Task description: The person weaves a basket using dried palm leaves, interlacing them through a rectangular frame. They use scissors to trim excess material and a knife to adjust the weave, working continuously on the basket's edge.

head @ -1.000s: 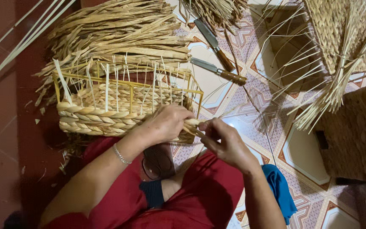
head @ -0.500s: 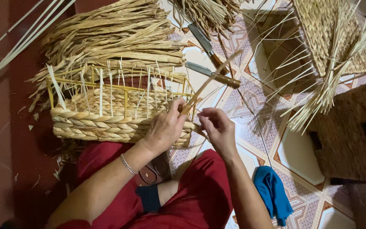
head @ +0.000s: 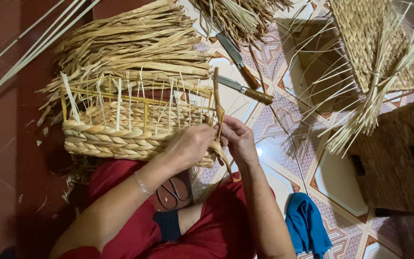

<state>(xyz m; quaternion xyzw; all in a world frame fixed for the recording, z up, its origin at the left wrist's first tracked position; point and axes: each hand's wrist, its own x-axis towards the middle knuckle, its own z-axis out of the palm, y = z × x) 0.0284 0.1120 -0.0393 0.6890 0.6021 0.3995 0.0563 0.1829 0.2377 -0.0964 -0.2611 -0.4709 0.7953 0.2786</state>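
Straw-coloured and half woven, the basket (head: 130, 129) lies in the middle left of the frame, against the person's lap on the floor. Its lower wall is already made of thick twisted rows, but above them the thin upright stakes (head: 120, 98) stand bare, so I judge that a good part of the wall is left to weave. The left hand (head: 190, 144) presses closed on the basket's right corner. The right hand (head: 238, 141) is just beside it, its fingers pinched narrow around a flat strand (head: 216, 103) that rises upright from that corner. Inside the basket I see nothing except the frame rods. Behind it, in the upper left, is a heap of loose straw (head: 130, 43). Two knives (head: 243, 67) lie on the tiled floor (head: 283, 158) in the upper middle. A blue cloth (head: 305, 225) lies at the lower right.
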